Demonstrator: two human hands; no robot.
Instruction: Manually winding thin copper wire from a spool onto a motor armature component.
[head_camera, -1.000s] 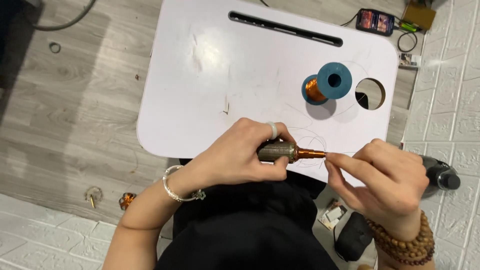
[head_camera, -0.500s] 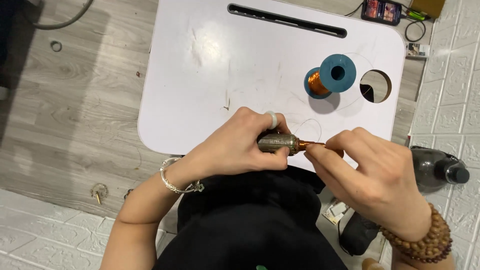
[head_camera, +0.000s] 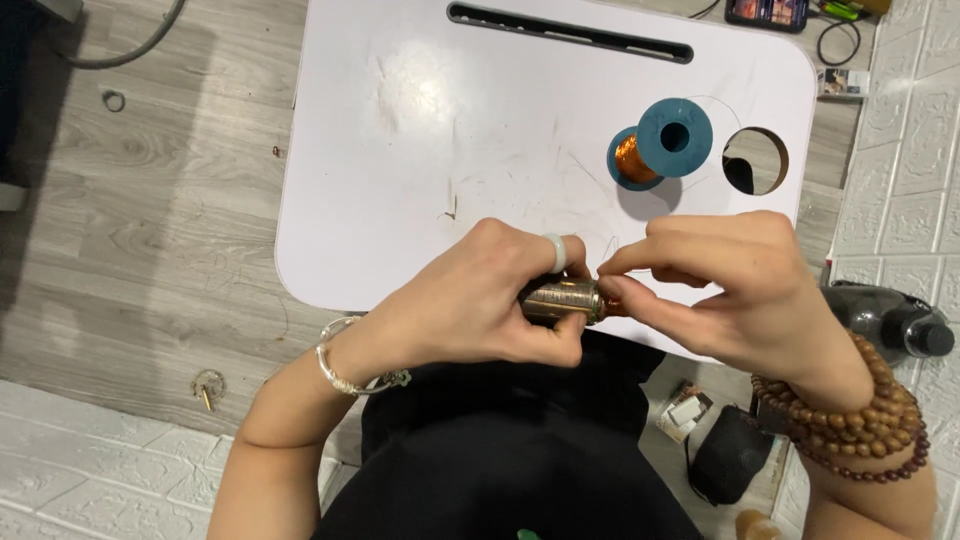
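Both hands have closed in since a moment ago: the left hand grips the small metal cylinder over the white table's near edge, the right hand now pinching its coppery tip, winding seemingly underway.

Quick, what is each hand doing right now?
Left hand: closed around a small metal cylinder.
Right hand: fingers pinched at the cylinder's orange, wire-wound end; whether it grips it cannot be told.

Both hands pinch a small metal cylinder over the white table.
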